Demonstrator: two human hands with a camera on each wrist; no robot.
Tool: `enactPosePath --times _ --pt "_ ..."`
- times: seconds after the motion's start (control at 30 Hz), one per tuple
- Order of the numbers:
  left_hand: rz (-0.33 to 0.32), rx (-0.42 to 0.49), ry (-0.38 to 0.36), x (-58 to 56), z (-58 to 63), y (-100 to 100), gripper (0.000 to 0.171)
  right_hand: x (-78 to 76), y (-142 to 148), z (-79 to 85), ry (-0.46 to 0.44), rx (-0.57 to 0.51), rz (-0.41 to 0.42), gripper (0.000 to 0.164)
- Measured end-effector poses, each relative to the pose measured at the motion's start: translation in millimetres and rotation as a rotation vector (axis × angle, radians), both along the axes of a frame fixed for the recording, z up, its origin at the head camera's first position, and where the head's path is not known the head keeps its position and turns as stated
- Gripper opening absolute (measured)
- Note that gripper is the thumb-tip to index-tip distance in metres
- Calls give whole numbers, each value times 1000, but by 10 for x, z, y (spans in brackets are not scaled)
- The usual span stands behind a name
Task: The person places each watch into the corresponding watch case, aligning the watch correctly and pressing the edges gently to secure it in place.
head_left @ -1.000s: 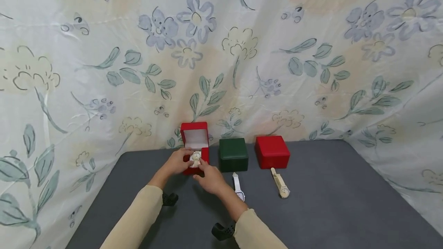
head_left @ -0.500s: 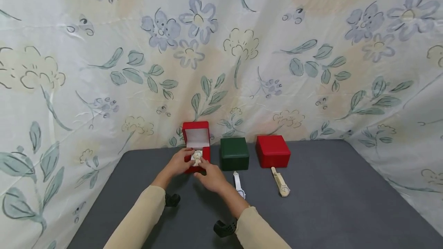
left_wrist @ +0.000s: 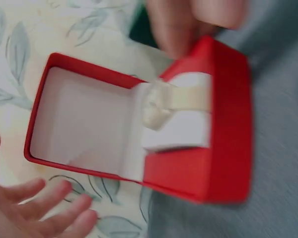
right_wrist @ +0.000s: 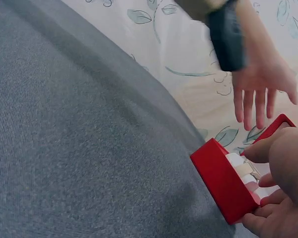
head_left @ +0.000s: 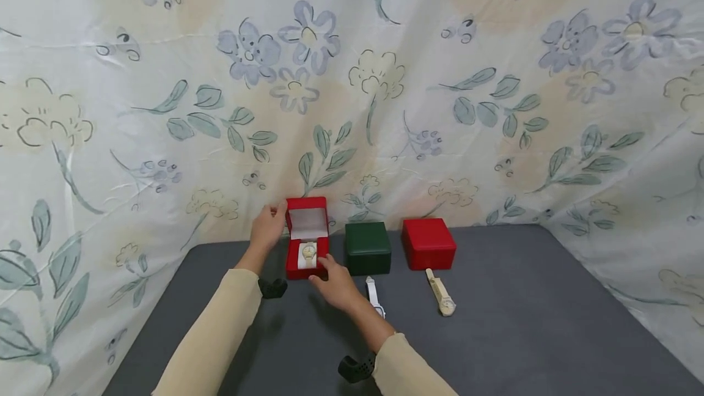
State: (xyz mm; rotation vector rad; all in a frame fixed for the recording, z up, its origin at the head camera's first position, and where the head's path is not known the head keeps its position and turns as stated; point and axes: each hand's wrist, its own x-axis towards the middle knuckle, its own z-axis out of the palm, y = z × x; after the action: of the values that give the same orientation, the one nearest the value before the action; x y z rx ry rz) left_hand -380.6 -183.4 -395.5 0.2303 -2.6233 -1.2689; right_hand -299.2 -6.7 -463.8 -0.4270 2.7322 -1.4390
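Note:
An open red watch box (head_left: 307,274) stands at the back left of the table, its white-lined lid (head_left: 308,223) raised. Inside, a pale-strapped wristwatch (head_left: 309,252) wraps a white cushion. My left hand (head_left: 267,226) is beside the lid's left edge, fingers spread and holding nothing; the left wrist view shows a gap between those fingers (left_wrist: 54,208) and the lid. My right hand (head_left: 337,283) holds the box at its front right corner, with fingertips (right_wrist: 251,218) against the red side. Part of that grip is hidden behind the hand.
A shut green box (head_left: 368,249) and a shut red box (head_left: 430,244) stand to the right. In front of them lie a white watch (head_left: 374,297), partly behind my right wrist, and a cream-strapped watch (head_left: 441,294). A floral cloth (head_left: 385,139) hangs behind the grey table (head_left: 522,322).
My left hand has left the watch and cushion and moved up and back to the left side of the lid. The right hand stays at the box's front right.

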Motion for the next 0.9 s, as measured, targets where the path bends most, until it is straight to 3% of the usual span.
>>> enactPosePath --times 0.17,0.4,0.53,0.73,0.83,0.9 --pt "-50 109 -78 -81 3 -66 62 39 -90 -58 -29 10 42 59" --pt "-106 250 -155 -34 -78 -144 62 30 -102 -62 -40 -22 35 58" --pt "-152 319 -151 5 -114 -112 60 2 -66 -66 -21 -76 25 60" --pt "-204 361 -162 91 -262 -73 65 -9 5 -86 -75 -204 -13 72" --pt "-228 395 -114 170 -368 -55 63 -16 39 -90 -96 -216 -39 78" --pt "-211 398 -74 258 -453 -29 54 -7 62 -98 -108 -217 -41 81"
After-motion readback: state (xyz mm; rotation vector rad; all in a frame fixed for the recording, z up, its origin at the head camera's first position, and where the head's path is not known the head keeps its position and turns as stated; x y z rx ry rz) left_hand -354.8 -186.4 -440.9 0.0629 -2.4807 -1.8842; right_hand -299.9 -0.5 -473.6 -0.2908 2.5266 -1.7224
